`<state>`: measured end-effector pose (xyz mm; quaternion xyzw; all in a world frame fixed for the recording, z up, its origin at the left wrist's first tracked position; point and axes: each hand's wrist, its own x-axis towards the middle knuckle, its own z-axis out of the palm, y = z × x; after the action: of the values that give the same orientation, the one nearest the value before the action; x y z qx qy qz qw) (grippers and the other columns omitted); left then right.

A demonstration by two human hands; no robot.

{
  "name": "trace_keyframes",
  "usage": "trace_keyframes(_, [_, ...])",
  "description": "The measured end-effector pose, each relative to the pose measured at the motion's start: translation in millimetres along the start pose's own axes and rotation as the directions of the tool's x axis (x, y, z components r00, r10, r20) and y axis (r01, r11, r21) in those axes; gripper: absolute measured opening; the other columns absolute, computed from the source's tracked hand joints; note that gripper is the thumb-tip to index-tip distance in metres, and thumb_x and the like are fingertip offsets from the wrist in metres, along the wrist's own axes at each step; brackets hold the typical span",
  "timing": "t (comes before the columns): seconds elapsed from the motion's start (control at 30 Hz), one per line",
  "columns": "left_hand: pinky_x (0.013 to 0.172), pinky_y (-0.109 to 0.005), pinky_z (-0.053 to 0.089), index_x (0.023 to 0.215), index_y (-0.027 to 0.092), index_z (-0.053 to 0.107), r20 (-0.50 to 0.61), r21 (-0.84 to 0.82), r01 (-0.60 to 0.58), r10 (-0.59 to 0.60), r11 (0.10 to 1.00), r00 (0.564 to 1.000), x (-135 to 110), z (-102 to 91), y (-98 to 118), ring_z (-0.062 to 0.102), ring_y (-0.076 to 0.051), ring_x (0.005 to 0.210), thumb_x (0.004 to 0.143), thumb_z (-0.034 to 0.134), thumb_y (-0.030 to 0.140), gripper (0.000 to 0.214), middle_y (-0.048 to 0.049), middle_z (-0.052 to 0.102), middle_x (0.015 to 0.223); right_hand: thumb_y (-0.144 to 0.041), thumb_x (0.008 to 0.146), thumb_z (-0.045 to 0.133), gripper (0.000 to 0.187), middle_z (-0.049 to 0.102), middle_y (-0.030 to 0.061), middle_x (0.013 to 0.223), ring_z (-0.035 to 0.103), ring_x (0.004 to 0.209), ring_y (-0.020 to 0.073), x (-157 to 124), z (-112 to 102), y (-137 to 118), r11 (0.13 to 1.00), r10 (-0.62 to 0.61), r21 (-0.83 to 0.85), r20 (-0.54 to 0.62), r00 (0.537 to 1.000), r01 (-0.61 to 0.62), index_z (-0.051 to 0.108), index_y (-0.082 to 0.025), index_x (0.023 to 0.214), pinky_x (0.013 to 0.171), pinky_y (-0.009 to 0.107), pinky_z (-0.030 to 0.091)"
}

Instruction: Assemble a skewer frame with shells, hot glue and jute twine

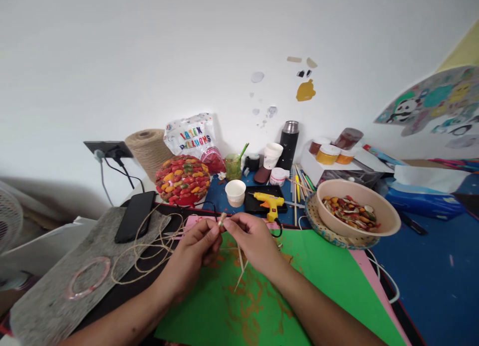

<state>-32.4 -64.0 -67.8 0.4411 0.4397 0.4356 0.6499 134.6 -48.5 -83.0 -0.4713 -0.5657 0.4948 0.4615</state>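
Pinched between the fingertips of both hands is a small tan piece (222,218) that looks wrapped in twine; its lower part is hidden by the fingers. My left hand (196,241) closes on it from the left and my right hand (258,242) from the right. Thin pale sticks (240,256) show below the right hand; whether they join the held piece, I cannot tell. Loops of loose twine (140,271) lie left of my left hand. Under both hands spreads a green sheet (322,281) with brown-orange smears.
A yellow glue gun (270,201) rests on a black tray beyond my right hand, near a white paper cup (235,192). A bowl of coloured pieces (359,184) stands right. Behind left are a pebbled red-orange ball (182,180), a twine spool (147,151) and a phone (135,217).
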Motion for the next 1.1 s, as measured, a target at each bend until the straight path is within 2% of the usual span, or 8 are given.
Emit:
trace_keyframes(0.13, [0.047, -0.021, 0.018, 0.079, 0.018, 0.055, 0.007, -0.001, 0.029, -0.029, 1.0, 1.0, -1.1, 1.1, 2.1, 0.026, -0.006, 0.052, 0.079, 0.084, 0.065, 0.055, 0.0075, 0.045, 0.063, -0.043, 0.096, 0.066, 0.029, 0.075, 0.005, 0.085, 0.062, 0.075, 0.0185, -0.1, 0.2, 0.5, 1.0, 0.002, 0.006, 0.002, 1.0, -0.002, 0.076, -0.017, 0.093, 0.067, 0.029, 0.046])
trace_keyframes(0.37, [0.049, -0.021, 0.018, 0.1, 0.019, 0.061, 0.007, 0.039, 0.039, -0.039, 0.999, 0.999, -4.3, 2.8, 3.6, 0.03, -0.007, 0.053, 0.08, 0.084, 0.063, 0.054, 0.0088, 0.044, 0.062, -0.043, 0.095, 0.066, 0.029, 0.071, 0.0027, 0.078, 0.059, 0.07, 0.0171, -0.1, -0.7, -2.9, 1.0, 0.008, -0.008, -0.013, 1.0, -0.009, 0.077, -0.017, 0.091, 0.063, 0.028, 0.043])
trace_keyframes(0.67, [0.047, -0.021, 0.018, 0.093, 0.02, 0.055, 0.011, 0.033, 0.039, -0.04, 0.999, 0.999, -3.6, 3.2, 4.3, 0.029, -0.007, 0.05, 0.083, 0.082, 0.061, 0.05, 0.0086, 0.047, 0.062, -0.042, 0.094, 0.067, 0.027, 0.065, -0.0006, 0.07, 0.053, 0.064, 0.015, -1.2, -2.5, -8.0, 1.0, 0.002, 0.01, -0.043, 0.999, -0.001, 0.077, -0.017, 0.089, 0.059, 0.027, 0.039])
trace_keyframes(0.93, [0.047, -0.02, 0.019, 0.091, 0.021, 0.054, 0.018, 0.025, 0.034, -0.034, 0.999, 0.999, -5.0, 3.1, 5.2, 0.031, -0.007, 0.05, 0.085, 0.081, 0.06, 0.048, 0.008, 0.05, 0.062, -0.042, 0.094, 0.066, 0.028, 0.07, 0.0021, 0.077, 0.056, 0.069, 0.0164, -1.0, -1.6, -5.5, 1.0, 0.003, 0.001, -0.025, 1.0, -0.003, 0.078, -0.017, 0.092, 0.063, 0.028, 0.043])
trace_keyframes(1.1, [0.047, -0.021, 0.021, 0.081, 0.019, 0.056, 0.013, 0.002, 0.004, -0.004, 1.0, 1.0, -3.5, 3.6, 4.0, 0.032, -0.007, 0.05, 0.083, 0.084, 0.057, 0.047, 0.0066, 0.049, 0.063, -0.043, 0.095, 0.066, 0.028, 0.07, 0.0024, 0.078, 0.057, 0.07, 0.0168, -1.2, -1.9, -7.3, 1.0, 0.008, -0.008, -0.013, 1.0, -0.008, 0.077, -0.017, 0.091, 0.063, 0.028, 0.043])
